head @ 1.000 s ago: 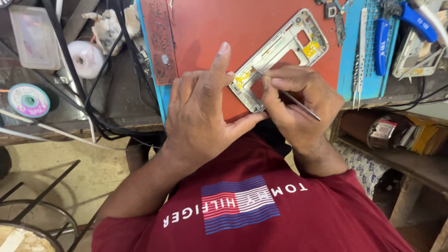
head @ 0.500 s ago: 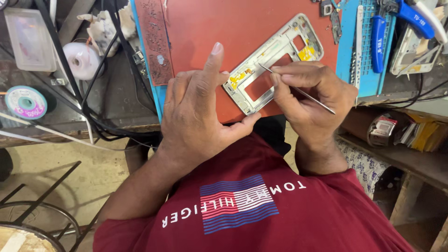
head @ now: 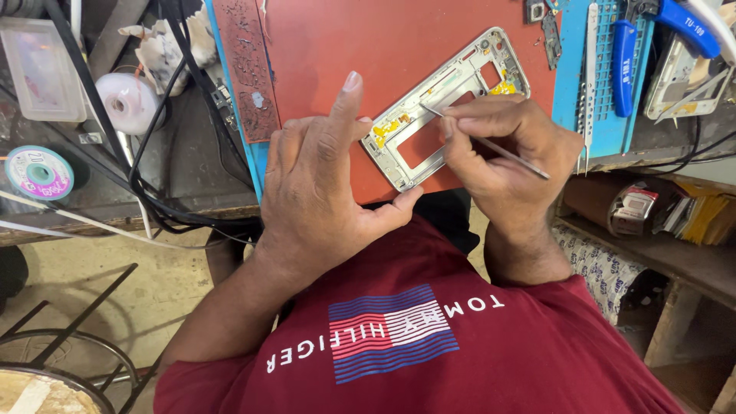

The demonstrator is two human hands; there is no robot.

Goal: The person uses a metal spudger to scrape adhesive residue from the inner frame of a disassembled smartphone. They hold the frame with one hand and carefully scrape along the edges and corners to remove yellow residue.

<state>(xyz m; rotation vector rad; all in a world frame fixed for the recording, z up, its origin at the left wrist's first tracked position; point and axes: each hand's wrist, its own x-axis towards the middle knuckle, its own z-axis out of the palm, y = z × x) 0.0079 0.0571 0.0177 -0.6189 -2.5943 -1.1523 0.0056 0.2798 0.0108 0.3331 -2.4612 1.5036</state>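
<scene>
1. Head view, the work: a silver phone frame (head: 445, 107) lies flat and at a slant on the red mat (head: 337, 46), which covers the near part of the table (head: 184, 176); some yellow patches show at its lower left corner and near its upper end.

2. Head view, the left hand (head: 322, 192): it rests on the mat at the lower left end of the frame, the thumb touching the near edge and the forefinger raised; its grip is spread and holds nothing, it only steadies the frame; I would press down flat here, so the frame does not turn under the tool.

3. Head view, the right hand (head: 506, 153): its grip is pressed together on a thin metal tool (head: 491, 144), held like a pen; the tip lies on the upper rail of the frame, beside the big opening; I judge that the step is scraping or picking at the rail.

4. To do it well, I think: keep the tool low and almost flat; use short light strokes along the rail; the frame looks thin and could bend or scratch; a slip could send the tip toward the left fingers just beside it.

5. Head view, around: blue tweezers (head: 622, 61) lie on a blue mat (head: 606, 130) at the right, well apart.
</scene>
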